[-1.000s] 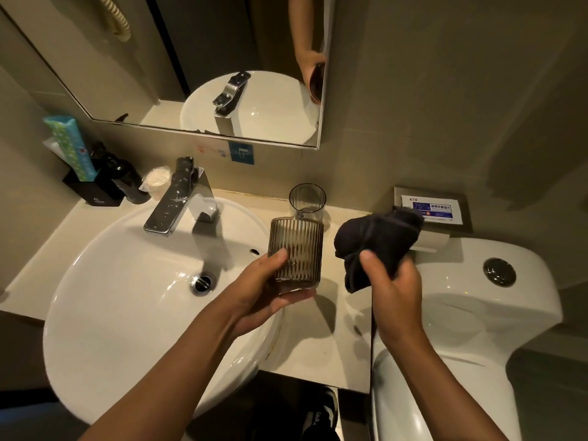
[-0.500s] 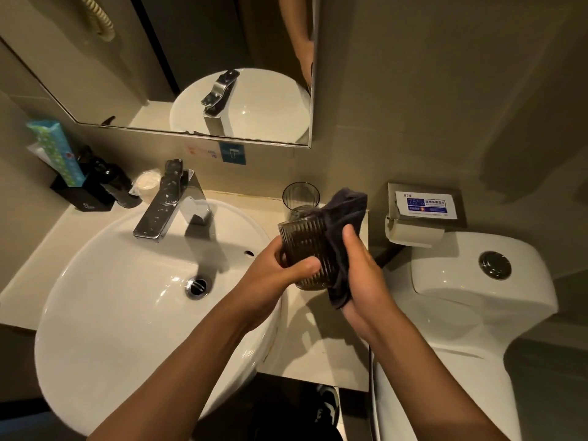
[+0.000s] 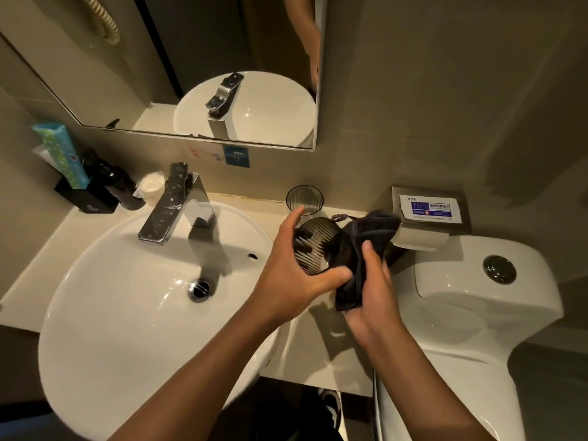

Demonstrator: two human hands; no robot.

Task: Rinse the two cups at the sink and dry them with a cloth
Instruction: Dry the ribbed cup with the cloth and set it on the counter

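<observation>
gripping a ribbed cup (image 3: 315, 246), the left hand (image 3: 294, 275) curls around it from the left, thumb under the lower rim and fingers over the far side, with the cup tipped so its mouth faces the camera. the right hand (image 3: 370, 297) is clenched on a dark cloth (image 3: 366, 249), thumb pressed on top, and the cloth is bunched against the cup's right side, touching it. both are held above the counter (image 3: 318, 351) between the sink (image 3: 127, 313) and the toilet (image 3: 471, 297). two cups are in view: the ribbed one in hand and a second cup (image 3: 304, 200) standing upright on the counter just behind it. one cloth, one faucet (image 3: 173, 206), one drain (image 3: 199, 288). the mirror (image 3: 191, 58) above reflects the basin and an arm.
</observation>
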